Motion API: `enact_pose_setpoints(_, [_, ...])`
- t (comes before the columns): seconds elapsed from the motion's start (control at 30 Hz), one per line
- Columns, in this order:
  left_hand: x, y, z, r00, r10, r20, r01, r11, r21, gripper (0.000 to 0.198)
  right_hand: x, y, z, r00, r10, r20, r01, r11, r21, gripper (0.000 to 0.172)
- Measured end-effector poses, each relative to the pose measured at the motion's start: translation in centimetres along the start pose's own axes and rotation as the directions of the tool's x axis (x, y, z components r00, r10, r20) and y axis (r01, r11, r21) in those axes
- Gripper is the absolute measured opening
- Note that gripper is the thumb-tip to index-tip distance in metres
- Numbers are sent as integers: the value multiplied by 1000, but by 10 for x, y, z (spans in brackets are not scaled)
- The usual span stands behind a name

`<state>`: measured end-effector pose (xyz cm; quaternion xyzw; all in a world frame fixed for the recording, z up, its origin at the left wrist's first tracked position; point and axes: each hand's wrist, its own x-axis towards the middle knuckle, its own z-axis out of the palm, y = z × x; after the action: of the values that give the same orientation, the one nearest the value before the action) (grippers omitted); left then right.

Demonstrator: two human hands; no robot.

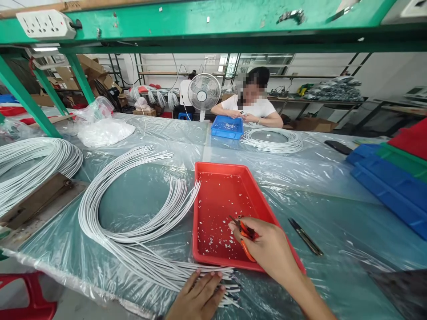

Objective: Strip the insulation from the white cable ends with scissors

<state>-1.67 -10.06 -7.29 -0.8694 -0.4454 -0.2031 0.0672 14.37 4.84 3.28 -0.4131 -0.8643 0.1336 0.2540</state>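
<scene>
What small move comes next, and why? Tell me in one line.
Probably the left hand should pinch one end of the white cables it lies flat on and lift it toward the orange cutters, which the right hand holds ready over the red tray strewn with white scraps.

Right hand [270, 251] gripping cutters [246, 235], left hand [200, 295] — cables [133, 249]

White cable bundle [133, 249]: big loop, ends fanned flat under left hand [200, 295] fingertips. Orange-handled cutters [246, 238]: clamped in right hand [270, 253] fingers, tips poking past them.
</scene>
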Motion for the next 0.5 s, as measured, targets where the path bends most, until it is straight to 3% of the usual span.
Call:
enact_pose_setpoints(0.07, [-1, -1, -7, 998, -56, 23, 59, 988, -141, 36, -3, 7, 3, 1000, -19, 5, 19, 1000, -13, 30])
enact_pose_setpoints(0.17, [0, -5, -21, 966, -253, 47, 251, 884, -394, 32, -7, 17, 8, 998, -55, 8, 55, 998, -42, 24])
enact_pose_setpoints(0.27, [-1, -9, -29, 926, -355, 128, 375, 823, -427, 33, -9, 25, 13, 996, -85, 2, 85, 994, -67, 15])
enact_pose_setpoints(0.4, [-3, -11, -37, 916, -383, 120, 388, 768, -509, 30, -13, 30, 18, 990, -138, 0, 137, 988, -66, 11])
enact_pose_setpoints(0.47, [1, -13, -48, 862, -495, 111, 460, 671, -581, 24, -15, 32, 21, 987, -163, -1, 163, 985, -58, 12])
enact_pose_setpoints(0.5, [6, -15, -56, 815, -565, 129, 516, 607, -604, 23, -16, 33, 22, 985, -174, -5, 174, 983, -54, 13])
